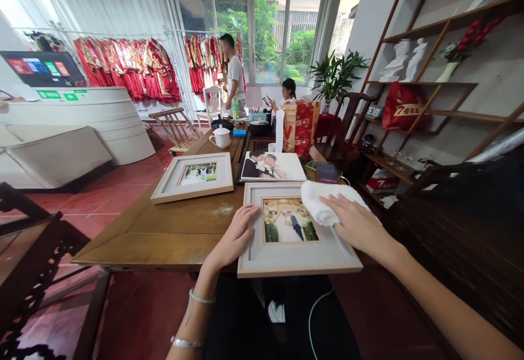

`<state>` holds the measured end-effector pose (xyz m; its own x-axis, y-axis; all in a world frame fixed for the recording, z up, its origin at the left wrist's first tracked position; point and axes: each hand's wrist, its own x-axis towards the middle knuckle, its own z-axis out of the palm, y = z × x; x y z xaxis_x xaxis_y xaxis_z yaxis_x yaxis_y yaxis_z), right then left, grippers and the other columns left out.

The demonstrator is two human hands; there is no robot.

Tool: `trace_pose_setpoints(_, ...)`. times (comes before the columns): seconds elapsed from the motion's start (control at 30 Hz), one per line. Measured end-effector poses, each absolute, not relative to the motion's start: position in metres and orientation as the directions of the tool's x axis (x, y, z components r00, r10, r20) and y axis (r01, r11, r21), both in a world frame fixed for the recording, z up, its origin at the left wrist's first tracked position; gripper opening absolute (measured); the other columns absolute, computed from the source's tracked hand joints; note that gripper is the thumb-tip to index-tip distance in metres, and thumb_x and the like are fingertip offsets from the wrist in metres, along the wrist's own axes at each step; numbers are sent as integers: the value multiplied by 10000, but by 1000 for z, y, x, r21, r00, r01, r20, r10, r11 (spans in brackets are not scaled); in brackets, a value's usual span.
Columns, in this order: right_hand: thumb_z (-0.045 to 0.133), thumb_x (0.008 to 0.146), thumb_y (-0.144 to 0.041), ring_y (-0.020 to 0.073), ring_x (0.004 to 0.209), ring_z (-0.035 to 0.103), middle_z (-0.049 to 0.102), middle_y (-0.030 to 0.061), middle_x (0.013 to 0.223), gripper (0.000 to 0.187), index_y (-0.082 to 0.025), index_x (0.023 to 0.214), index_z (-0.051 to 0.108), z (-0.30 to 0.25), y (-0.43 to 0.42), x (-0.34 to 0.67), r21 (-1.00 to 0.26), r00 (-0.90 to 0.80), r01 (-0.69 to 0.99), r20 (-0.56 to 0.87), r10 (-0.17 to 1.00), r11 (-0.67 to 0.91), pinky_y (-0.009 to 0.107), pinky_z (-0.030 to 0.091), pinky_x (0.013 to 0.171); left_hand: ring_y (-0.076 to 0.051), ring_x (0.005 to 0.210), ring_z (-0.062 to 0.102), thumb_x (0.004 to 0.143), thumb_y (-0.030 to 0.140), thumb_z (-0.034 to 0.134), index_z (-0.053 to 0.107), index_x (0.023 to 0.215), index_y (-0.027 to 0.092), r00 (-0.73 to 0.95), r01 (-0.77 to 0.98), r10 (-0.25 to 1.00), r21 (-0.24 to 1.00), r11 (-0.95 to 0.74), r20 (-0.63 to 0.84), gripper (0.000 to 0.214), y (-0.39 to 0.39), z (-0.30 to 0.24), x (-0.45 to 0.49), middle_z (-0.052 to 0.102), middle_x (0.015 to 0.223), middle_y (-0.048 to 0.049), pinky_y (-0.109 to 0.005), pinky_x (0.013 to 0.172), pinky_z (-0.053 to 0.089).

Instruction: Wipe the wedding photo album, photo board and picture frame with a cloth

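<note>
A light-wood picture frame (301,267) with a wedding photo (290,220) set in a wide pale mount lies at the table's near edge, partly overhanging it. My left hand (238,232) grips the frame's left side, fingers bent over the rim. Under my right hand (352,219) is a folded white cloth (323,193), held against the upper right of the frame. The cloth covers that corner, and part of my right fingers' grip is hidden in it. A second picture frame (166,188) lies farther left on the table.
Behind the near frame sit a photo album (272,166), a phone (327,173) with a white cable, and a red-and-tan paper bag (301,129). A lidded white mug (221,137) stands left of them on the wooden table (135,240). Two people are beyond the table.
</note>
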<state>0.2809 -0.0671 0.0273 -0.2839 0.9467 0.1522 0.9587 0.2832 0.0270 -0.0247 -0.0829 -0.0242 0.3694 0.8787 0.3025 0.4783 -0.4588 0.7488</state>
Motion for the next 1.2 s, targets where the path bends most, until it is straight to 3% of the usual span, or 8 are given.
trace_pose_setpoints(0.17,404,724,-40,305,1348,293,390,121,1444,682,-129,1399,382,13,-5,266,-30,-310,946,205,928,323,496,304,1063,-236,1383,221,888,182,375,433,1341,199,365,487,885,752,-445,288,457,-83,-23,-23,382,1426,-89,-459,1162,162)
trace_pose_setpoints(0.33,419,672,-24,336,1374,206,349,86,1472,759,-170,1415,364,12,-13,243,-53,-466,880,103,879,472,561,200,1084,-248,1385,218,884,191,381,436,1342,190,356,493,890,753,-436,283,461,-81,-24,-21,376,1430,-99,-468,1161,159)
trace_pose_setpoints(0.5,403,618,-2,274,1387,192,349,45,1474,820,-216,1409,379,28,-76,243,-254,-684,716,-67,727,650,520,147,1120,-244,1378,231,885,196,390,444,1337,198,355,486,886,751,-447,298,455,-81,-26,-19,393,1416,-95,-465,1160,162)
trace_pose_setpoints(0.67,373,640,16,225,1365,255,342,-79,1462,844,-361,1396,372,61,-145,276,-429,-718,679,-217,661,596,427,258,1117,-245,1376,238,883,179,382,439,1343,212,358,476,878,747,-464,318,465,-81,-25,-19,390,1426,-84,-470,1160,162)
trace_pose_setpoints(0.77,388,698,-13,233,1311,369,395,-105,1423,776,-415,1361,411,67,-163,298,-394,-629,758,-231,742,520,394,354,1074,-245,1377,237,888,185,383,441,1343,210,360,475,878,749,-463,315,460,-82,-24,-20,390,1425,-86,-473,1160,159)
trace_pose_setpoints(0.83,390,698,-16,236,1295,396,421,-84,1410,761,-394,1359,426,62,-158,308,-319,-550,816,-174,817,482,403,363,1069,-245,1379,235,888,188,385,444,1342,207,358,475,881,752,-457,309,458,-83,-23,-20,387,1427,-90,-475,1160,158)
trace_pose_setpoints(1.0,385,644,22,257,1362,257,409,26,1435,785,-242,1382,428,36,-100,300,-116,-438,894,-18,899,433,469,275,1103,-248,1379,237,887,194,392,453,1335,213,350,474,883,754,-456,314,452,-84,-23,-20,394,1424,-85,-474,1157,171)
trace_pose_setpoints(1.2,387,634,36,337,1388,92,315,101,1484,816,-188,1419,359,12,-72,262,-68,-450,888,83,889,455,600,177,1085,-238,1379,230,893,193,383,445,1338,200,356,483,886,754,-446,296,450,-83,-22,-19,384,1424,-88,-456,1163,159)
